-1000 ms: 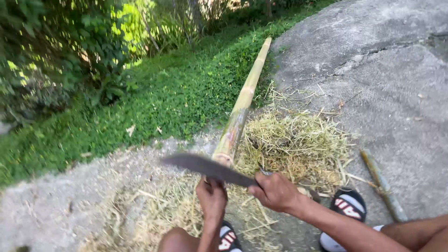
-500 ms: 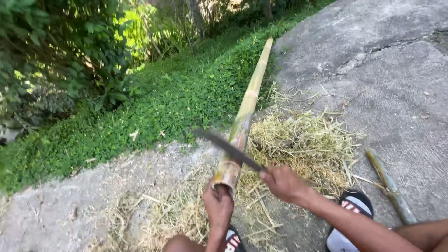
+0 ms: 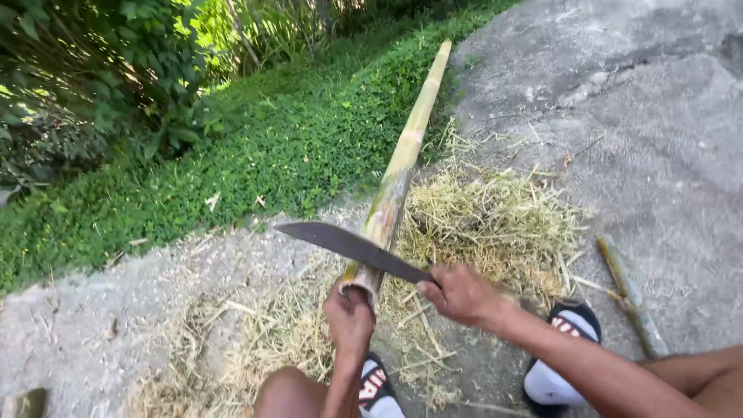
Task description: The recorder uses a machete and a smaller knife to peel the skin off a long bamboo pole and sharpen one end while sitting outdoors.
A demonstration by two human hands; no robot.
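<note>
A long bamboo pole (image 3: 406, 147) lies along the edge of the concrete, its near cut end toward me. My left hand (image 3: 350, 316) grips that near end from below. My right hand (image 3: 458, 292) holds the handle of a dark machete (image 3: 352, 248), whose blade lies across the pole just above the cut end, pointing left. My knee shows at the bottom, below the left hand.
Dry bamboo shavings (image 3: 495, 224) are heaped to the right of the pole and around my feet. A short bamboo piece (image 3: 628, 290) lies at the right. My sandalled feet (image 3: 559, 364) rest on the concrete (image 3: 619, 101). Green ground cover (image 3: 255, 155) and bushes fill the left.
The machete blade swung up and right, then came back down across the pole's near end. My left hand stayed on the cut end.
</note>
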